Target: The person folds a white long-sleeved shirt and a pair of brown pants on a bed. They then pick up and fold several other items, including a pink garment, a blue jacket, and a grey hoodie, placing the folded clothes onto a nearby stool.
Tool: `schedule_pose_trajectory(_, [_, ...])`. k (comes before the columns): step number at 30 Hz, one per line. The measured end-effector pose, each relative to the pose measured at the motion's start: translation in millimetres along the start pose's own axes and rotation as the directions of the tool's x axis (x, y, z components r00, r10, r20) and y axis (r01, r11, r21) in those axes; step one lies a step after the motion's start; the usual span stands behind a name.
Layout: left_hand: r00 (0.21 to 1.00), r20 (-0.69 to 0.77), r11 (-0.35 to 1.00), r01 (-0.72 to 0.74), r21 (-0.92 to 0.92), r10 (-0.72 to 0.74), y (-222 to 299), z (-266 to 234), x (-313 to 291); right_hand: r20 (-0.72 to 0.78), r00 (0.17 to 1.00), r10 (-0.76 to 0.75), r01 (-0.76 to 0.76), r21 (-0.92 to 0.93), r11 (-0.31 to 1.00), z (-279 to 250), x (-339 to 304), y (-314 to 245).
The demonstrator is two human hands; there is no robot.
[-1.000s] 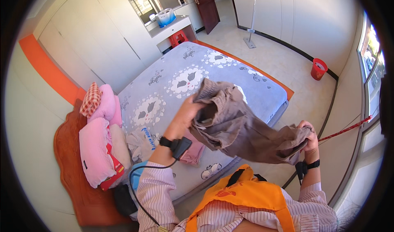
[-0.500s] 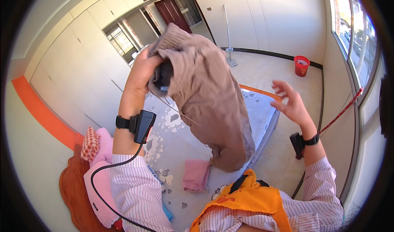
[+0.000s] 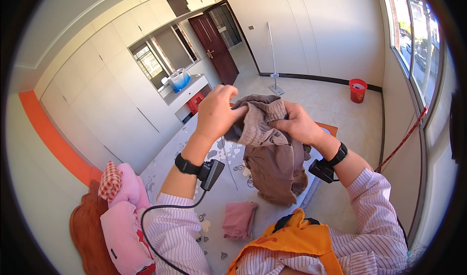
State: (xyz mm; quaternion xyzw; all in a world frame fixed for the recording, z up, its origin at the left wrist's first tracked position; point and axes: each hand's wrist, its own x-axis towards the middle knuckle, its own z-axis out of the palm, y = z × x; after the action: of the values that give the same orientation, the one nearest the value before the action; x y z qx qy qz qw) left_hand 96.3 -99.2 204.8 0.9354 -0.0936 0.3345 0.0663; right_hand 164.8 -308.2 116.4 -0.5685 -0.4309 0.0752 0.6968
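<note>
Pinching the elasticated waistband (image 3: 256, 127), the right hand (image 3: 300, 124) holds brown trousers (image 3: 276, 165) above the bed (image 3: 229, 192); the left hand (image 3: 216, 112), at its 9 o'clock, touches it, fingers spread from thumb. Folded pink cloth (image 3: 239, 220) lies at the trousers' 7 o'clock.
</note>
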Motion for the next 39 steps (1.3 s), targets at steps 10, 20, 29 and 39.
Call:
schedule_pose_trajectory(10, [0.885,0.322,0.008,0.345,-0.939,-0.336,27.9,104.2,-137.8,-0.127,0.982,-0.139,0.101,-0.265,0.959,39.9,-26.1,65.5])
schedule_pose_trajectory(20, [0.878,-0.199,0.782,0.259,-0.567,-0.434,-98.5,-6.2,-57.4,-0.181,0.926,-0.332,0.176,-0.569,0.803,-99.5,25.4,-35.0])
schedule_pose_trajectory(29, [0.922,-0.349,0.984,-0.132,0.116,0.165,-53.7,17.8,-18.2,0.25,0.729,-0.637,0.421,-0.898,0.129,-105.9,1.1,-27.9])
schedule_pose_trajectory(39, [0.991,-0.132,0.94,-0.017,-0.34,-0.03,-77.8,78.7,-13.2,-0.133,0.954,-0.267,0.101,-0.699,0.708,-183.4,-10.0,-1.3])
